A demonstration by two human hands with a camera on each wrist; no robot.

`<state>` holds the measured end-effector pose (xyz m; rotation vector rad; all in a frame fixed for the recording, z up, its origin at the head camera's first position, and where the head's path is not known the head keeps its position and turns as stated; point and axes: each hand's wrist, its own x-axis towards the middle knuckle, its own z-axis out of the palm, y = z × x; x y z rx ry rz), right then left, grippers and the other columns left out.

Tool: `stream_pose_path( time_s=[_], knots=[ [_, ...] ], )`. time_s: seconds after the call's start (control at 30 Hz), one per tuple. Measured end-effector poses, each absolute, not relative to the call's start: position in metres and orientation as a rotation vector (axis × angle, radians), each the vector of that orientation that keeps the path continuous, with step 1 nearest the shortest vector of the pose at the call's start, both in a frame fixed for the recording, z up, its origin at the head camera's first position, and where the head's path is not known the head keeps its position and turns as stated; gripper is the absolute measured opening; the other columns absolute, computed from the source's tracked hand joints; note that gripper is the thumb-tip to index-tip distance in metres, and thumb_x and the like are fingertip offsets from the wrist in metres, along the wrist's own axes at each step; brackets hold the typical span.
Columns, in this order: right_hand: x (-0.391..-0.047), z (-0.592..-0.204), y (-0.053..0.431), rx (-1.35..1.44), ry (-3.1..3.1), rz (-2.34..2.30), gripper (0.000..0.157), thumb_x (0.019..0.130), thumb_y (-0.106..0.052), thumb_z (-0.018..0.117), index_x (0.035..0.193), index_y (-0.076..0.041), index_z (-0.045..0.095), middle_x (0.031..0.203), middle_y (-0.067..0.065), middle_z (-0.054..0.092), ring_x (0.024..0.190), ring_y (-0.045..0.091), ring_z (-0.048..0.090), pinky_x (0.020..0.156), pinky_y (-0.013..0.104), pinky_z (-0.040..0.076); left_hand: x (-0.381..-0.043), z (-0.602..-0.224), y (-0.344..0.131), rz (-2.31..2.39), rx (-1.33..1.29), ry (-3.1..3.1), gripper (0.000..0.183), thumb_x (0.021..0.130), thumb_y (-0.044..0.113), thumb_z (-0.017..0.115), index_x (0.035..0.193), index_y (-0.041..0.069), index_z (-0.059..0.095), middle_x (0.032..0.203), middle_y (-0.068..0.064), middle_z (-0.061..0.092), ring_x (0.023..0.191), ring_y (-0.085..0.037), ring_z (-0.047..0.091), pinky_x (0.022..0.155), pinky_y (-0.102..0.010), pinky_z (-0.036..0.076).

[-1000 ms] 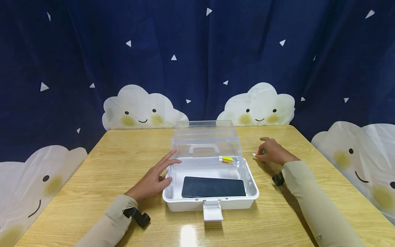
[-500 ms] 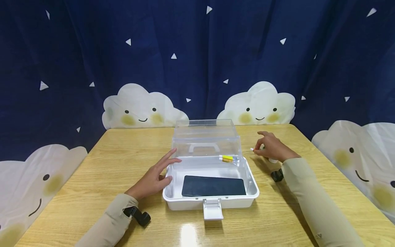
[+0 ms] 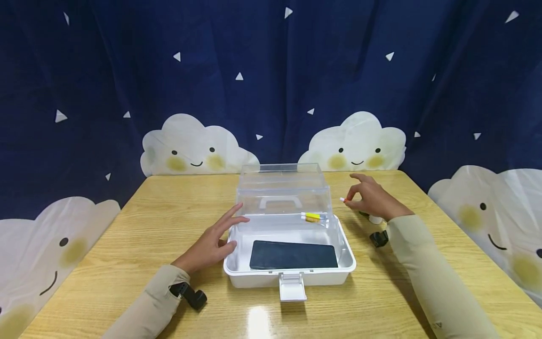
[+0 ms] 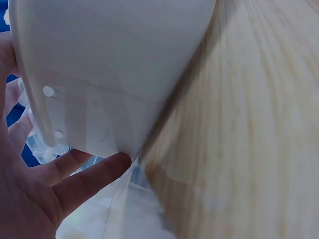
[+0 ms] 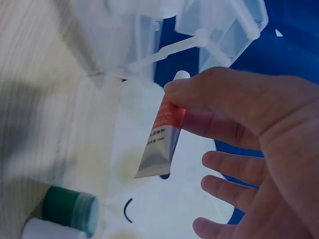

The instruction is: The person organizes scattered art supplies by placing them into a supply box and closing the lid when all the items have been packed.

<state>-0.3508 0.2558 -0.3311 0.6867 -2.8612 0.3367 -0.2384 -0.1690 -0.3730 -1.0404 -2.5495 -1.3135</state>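
Observation:
My right hand (image 3: 372, 200) pinches a small paint tube (image 5: 164, 129) between thumb and forefinger, above the table right of the box. The tube has a white cap, an orange-red band and a silvery flat end; the other fingers stay spread. My left hand (image 3: 209, 242) rests at the left rim of a white plastic box (image 3: 254, 281), fingers loosely extended along its wall. Inside lie a dark flat rectangular piece (image 3: 293, 255) and, at the back right, a yellow tube (image 3: 313, 216) beside a brownish one (image 3: 312, 220).
The clear lid (image 3: 281, 176) with its white handle stands raised behind the box, and a white latch (image 3: 292, 288) hangs at the front. Below my right hand are a green container (image 5: 62, 206) and a white one (image 5: 52, 231). A dark blue curtain (image 3: 271, 94) backs the wooden table (image 3: 182, 200).
My right hand has lifted the paint tube from near the table and carried it up and slightly left, uncovering a white container beneath. The left hand has stayed at the box.

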Motion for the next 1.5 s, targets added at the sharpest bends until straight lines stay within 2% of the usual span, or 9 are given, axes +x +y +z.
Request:
stream_pose_path(
  time_s=[0.53, 0.87, 1.1, 1.37, 1.5],
  knots=[
    [-0.334, -0.309, 0.237, 0.709, -2.758, 0.343, 0.007, 0.073, -0.023, 0.073, 0.074, -0.017, 0.069, 0.14, 0.019, 0.032, 0.126, 0.04, 0.026, 0.098, 0.057, 0.026, -0.238, -0.373, -0.169, -1.312, -1.045, -2.548, 0.054, 0.082, -0.003, 0.053, 0.133, 0.015, 0.042, 0.151, -0.006, 0.009, 0.134, -0.032, 0.018, 0.076, -0.036, 0.051],
    [-0.325, -0.297, 0.225, 0.84, -2.642, 0.343, 0.007, 0.073, -0.023, 0.073, 0.074, -0.018, 0.068, 0.138, 0.017, 0.035, 0.124, 0.041, 0.03, 0.097, 0.057, 0.026, -0.238, -0.372, -0.169, -1.336, -1.045, -2.553, 0.054, 0.083, -0.003, 0.052, 0.133, 0.014, 0.042, 0.151, -0.006, 0.009, 0.133, -0.034, 0.019, 0.077, -0.035, 0.051],
    [-0.32, -0.292, 0.212, 0.909, -2.612, 0.336, 0.007, 0.073, -0.022, 0.073, 0.074, -0.019, 0.068, 0.138, 0.018, 0.036, 0.125, 0.039, 0.029, 0.096, 0.058, 0.027, -0.238, -0.374, -0.169, -1.339, -1.039, -2.536, 0.055, 0.082, -0.003, 0.053, 0.133, 0.015, 0.042, 0.151, -0.006, 0.01, 0.133, -0.034, 0.02, 0.073, -0.029, 0.051],
    [-0.318, -0.292, 0.2, 0.928, -2.644, 0.347, 0.006, 0.073, -0.024, 0.073, 0.076, -0.021, 0.068, 0.14, 0.013, 0.034, 0.126, 0.036, 0.031, 0.097, 0.052, 0.032, -0.238, -0.374, -0.17, -1.32, -1.026, -2.55, 0.054, 0.082, -0.001, 0.054, 0.132, 0.015, 0.043, 0.151, -0.006, 0.011, 0.133, -0.035, 0.02, 0.079, -0.045, 0.049],
    [-0.317, -0.292, 0.195, 0.946, -2.644, 0.358, 0.006, 0.074, -0.025, 0.072, 0.076, -0.022, 0.067, 0.14, 0.013, 0.033, 0.128, 0.034, 0.028, 0.098, 0.051, 0.032, -0.237, -0.373, -0.169, -1.331, -1.027, -2.549, 0.054, 0.082, -0.002, 0.053, 0.132, 0.015, 0.043, 0.151, -0.005, 0.011, 0.133, -0.035, 0.019, 0.079, -0.046, 0.048]
  ],
)
